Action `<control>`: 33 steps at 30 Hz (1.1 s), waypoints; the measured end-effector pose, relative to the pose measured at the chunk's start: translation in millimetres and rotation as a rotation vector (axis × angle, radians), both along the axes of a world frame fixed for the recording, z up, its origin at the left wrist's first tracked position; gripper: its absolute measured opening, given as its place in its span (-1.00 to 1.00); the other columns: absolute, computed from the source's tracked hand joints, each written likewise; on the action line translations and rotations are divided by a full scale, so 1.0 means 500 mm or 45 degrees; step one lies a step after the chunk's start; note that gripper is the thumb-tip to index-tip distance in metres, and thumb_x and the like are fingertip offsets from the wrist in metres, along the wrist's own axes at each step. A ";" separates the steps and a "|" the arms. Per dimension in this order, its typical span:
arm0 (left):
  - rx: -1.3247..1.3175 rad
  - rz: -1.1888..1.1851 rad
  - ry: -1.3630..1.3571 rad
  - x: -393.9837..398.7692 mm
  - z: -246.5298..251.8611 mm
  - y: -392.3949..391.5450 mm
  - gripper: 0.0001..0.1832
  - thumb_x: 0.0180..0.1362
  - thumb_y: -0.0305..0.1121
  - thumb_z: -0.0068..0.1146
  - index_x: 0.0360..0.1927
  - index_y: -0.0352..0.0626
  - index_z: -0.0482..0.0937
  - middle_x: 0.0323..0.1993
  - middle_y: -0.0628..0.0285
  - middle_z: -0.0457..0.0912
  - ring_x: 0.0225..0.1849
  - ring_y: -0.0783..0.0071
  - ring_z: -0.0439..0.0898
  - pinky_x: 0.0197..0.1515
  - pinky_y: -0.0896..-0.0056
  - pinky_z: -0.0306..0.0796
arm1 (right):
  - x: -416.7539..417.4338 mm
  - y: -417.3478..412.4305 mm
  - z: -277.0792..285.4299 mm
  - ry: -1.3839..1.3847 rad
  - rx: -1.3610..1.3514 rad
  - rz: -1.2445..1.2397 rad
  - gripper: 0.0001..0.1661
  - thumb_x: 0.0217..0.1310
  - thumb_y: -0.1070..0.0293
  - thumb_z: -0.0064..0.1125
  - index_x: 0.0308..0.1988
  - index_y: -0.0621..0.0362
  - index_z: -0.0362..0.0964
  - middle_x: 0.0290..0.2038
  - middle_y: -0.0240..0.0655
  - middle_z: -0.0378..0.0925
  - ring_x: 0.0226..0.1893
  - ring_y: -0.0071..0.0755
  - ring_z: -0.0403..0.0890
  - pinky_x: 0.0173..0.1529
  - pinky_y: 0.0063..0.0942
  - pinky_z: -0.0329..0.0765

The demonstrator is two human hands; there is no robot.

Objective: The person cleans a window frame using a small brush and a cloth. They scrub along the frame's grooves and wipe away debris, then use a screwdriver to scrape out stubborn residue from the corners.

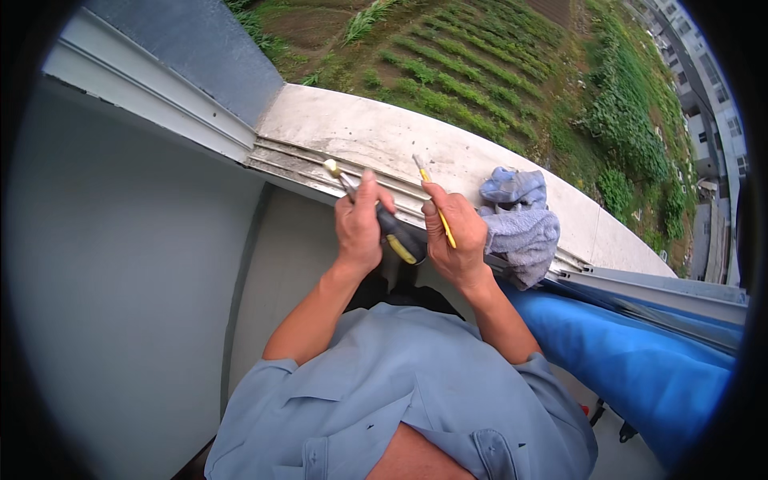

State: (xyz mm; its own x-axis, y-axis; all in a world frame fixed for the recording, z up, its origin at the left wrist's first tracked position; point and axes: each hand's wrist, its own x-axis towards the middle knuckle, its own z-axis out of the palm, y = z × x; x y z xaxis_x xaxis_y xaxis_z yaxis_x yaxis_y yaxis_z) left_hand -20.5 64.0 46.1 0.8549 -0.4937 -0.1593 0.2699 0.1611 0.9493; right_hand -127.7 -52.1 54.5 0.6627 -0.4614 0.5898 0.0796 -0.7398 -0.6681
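Observation:
My left hand grips a hand tool with a black-and-yellow handle, a metal shaft and a small pale, brassy head. The head is blurred, so its exact kind is unclear. Between the thumb and fingers of my right hand is a slim yellow-handled tool, its narrow grey tip pointing outward over the sill. Both hands are at the sliding window track, whose grooves hold dark dirt. Crumpled blue-grey cloths lie across the track and sill, right beside my right hand.
Beyond the track runs a pale outer sill with specks of debris; its far edge drops to crop rows below. Blue fabric hangs along the right. A window frame rises at left, above a grey wall.

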 end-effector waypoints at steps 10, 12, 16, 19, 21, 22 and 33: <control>-0.172 -0.029 0.005 0.045 0.039 0.153 -0.54 0.55 -0.08 -0.08 -0.39 -0.22 0.50 -0.51 0.10 0.58 -0.46 0.38 0.58 -0.32 0.34 0.56 | 0.130 0.060 -0.043 0.037 0.237 0.453 -0.73 0.34 0.43 0.24 0.02 0.15 0.56 -0.41 -0.15 0.57 -0.44 -0.01 0.63 -0.35 -0.19 0.54; -0.026 -0.086 -0.122 0.053 0.049 0.175 -0.68 0.50 -0.18 0.05 -0.21 -0.27 0.59 -0.50 0.15 0.60 -0.48 0.45 0.59 -0.34 0.41 0.55 | 0.152 0.065 -0.051 0.083 0.158 0.469 -0.75 0.34 0.43 0.24 0.01 0.13 0.56 -0.42 -0.15 0.56 -0.45 -0.02 0.62 -0.36 -0.18 0.53; 0.359 -0.156 -0.815 0.053 0.061 0.189 -0.63 0.35 -0.28 0.29 0.14 -0.27 0.61 -0.42 0.16 0.72 -0.46 0.47 0.68 -0.37 0.41 0.58 | 0.181 0.071 -0.054 0.271 -0.096 0.497 -0.60 0.18 0.41 0.31 0.04 0.14 0.55 -0.42 -0.18 0.52 -0.44 -0.03 0.60 -0.37 -0.18 0.52; 0.402 -0.111 -1.270 0.063 0.049 0.171 -0.48 0.19 -0.31 0.44 0.20 -0.24 0.60 -0.39 0.08 0.72 -0.40 0.33 0.75 -0.39 0.33 0.58 | 0.201 0.077 -0.056 0.336 -0.205 0.517 -0.47 0.01 0.30 0.36 0.05 0.12 0.56 -0.45 -0.22 0.46 -0.47 -0.05 0.56 -0.39 -0.16 0.49; 0.493 -0.059 -1.498 0.081 0.033 0.169 -0.45 0.11 -0.38 0.50 0.19 -0.21 0.62 -0.44 0.13 0.69 -0.44 0.36 0.72 -0.40 0.37 0.56 | 0.210 0.086 -0.049 0.405 -0.223 0.515 -0.48 0.02 0.26 0.37 0.03 0.11 0.56 -0.44 -0.22 0.48 -0.46 -0.06 0.57 -0.38 -0.14 0.50; 0.548 -0.122 -1.405 0.089 0.027 0.179 -0.47 0.10 -0.41 0.49 0.17 -0.19 0.62 -0.32 0.07 0.75 -0.37 0.17 0.75 -0.34 0.30 0.60 | 0.216 0.088 -0.051 0.456 -0.250 0.518 -0.47 0.01 0.25 0.38 0.04 0.08 0.56 -0.46 -0.25 0.47 -0.45 -0.06 0.58 -0.38 -0.14 0.50; 0.515 0.104 -1.411 0.251 0.028 0.200 -0.69 0.26 -0.41 0.35 0.05 -0.30 0.68 -0.21 0.00 0.78 -0.28 0.17 0.79 -0.25 0.35 0.62 | 0.400 0.168 -0.129 0.064 -0.114 0.536 -0.69 0.10 0.36 0.26 -0.14 0.26 0.50 -0.31 -0.08 0.57 -0.41 0.07 0.63 -0.34 -0.11 0.57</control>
State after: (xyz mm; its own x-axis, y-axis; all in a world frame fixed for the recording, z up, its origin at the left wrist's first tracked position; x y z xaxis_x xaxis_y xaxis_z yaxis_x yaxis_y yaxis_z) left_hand 104.9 164.0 60.1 0.6516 -0.5152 0.5568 -0.7301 -0.2266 0.6447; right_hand 72.1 31.8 -10.2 0.8113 -0.0933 0.5771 0.3555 -0.7050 -0.6137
